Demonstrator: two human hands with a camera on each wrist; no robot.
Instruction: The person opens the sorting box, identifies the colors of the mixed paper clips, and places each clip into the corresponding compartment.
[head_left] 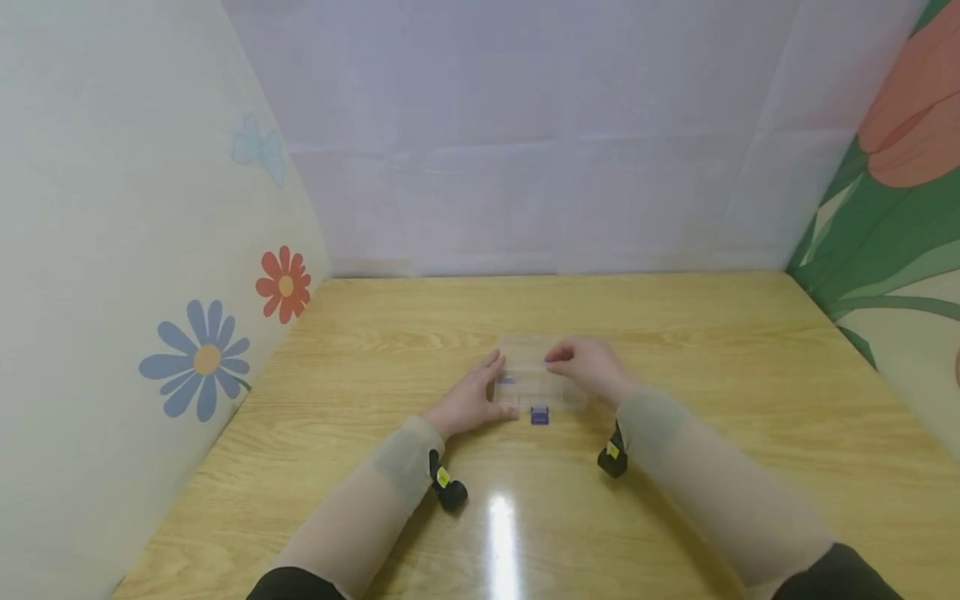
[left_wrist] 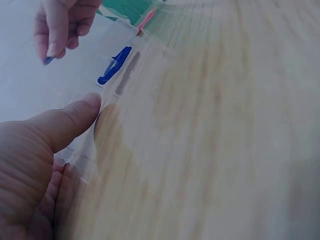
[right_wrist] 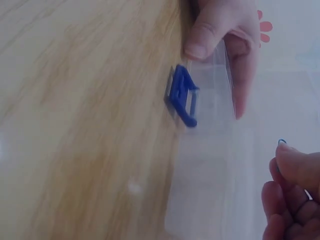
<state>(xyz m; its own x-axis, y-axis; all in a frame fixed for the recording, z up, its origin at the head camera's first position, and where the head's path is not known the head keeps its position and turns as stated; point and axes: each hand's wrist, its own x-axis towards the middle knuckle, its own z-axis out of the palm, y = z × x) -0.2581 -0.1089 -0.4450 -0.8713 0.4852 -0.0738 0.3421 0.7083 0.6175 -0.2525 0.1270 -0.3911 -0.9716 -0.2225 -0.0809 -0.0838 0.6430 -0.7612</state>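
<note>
A clear plastic box (head_left: 536,385) stands on the wooden table, its see-through lid (head_left: 521,343) raised at the back. On its front wall sits a blue latch (right_wrist: 182,95). My left hand (head_left: 472,396) holds the box's left end, the thumb against the front wall and the fingers along the side. Over the box, my right hand (head_left: 592,367) pinches a small blue thing (left_wrist: 48,60) between thumb and fingertips. Most of that piece is hidden by the fingers, so I cannot tell its kind. Inside the box at the left lies a small blue item (head_left: 507,381).
The wooden table (head_left: 375,333) runs back to a pale cloth (head_left: 555,167). Flower-patterned panels (head_left: 206,360) flank it. A black wrist camera (head_left: 450,492) hangs under the left forearm, and another camera (head_left: 612,457) under the right. Light glares off the tabletop in front.
</note>
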